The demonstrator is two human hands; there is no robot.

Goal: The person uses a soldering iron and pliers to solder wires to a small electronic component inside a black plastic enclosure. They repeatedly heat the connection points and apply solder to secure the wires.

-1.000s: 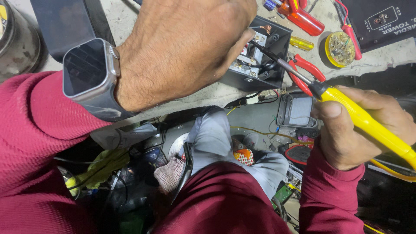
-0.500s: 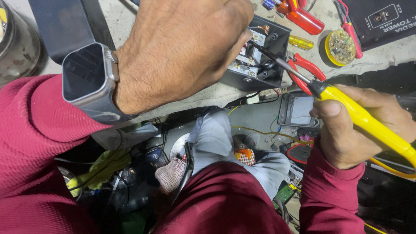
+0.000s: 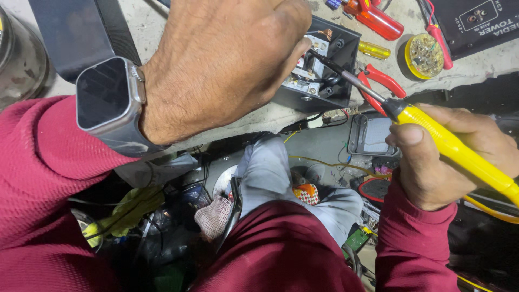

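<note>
Holding steady over the last second, the scene has barely shifted; the right hand (image 3: 459, 157) stays closed around the yellow handle of the soldering iron (image 3: 454, 148), and its dark metal tip still reaches into the open black electronics box (image 3: 324, 65) at the same spot among the terminals; the left hand (image 3: 221, 59) remains curled over the box's left side, fingers closed as if pinching something at the tip, though what they pinch is hidden beneath the hand, so I cannot tell whether it is a wire or a strand of solder. Compared with the earlier views, both hands sit in almost the same places and the iron's angle is unchanged, which I judge to mean the joint is being worked in place rather than finished or abandoned. The box rests on the pale worktop (image 3: 146, 27) near its front edge, directly ahead of the person; a smartwatch (image 3: 108, 103) with a grey band sits on the left wrist above a maroon sleeve. Just beside the box lie red-handled pliers (image 3: 378, 81); farther back are a red-handled screwdriver (image 3: 378, 19), a small yellow-handled screwdriver (image 3: 374, 50) and a round yellow tin (image 3: 424, 55); a black panel (image 3: 481, 21) occupies the far right corner.
</note>
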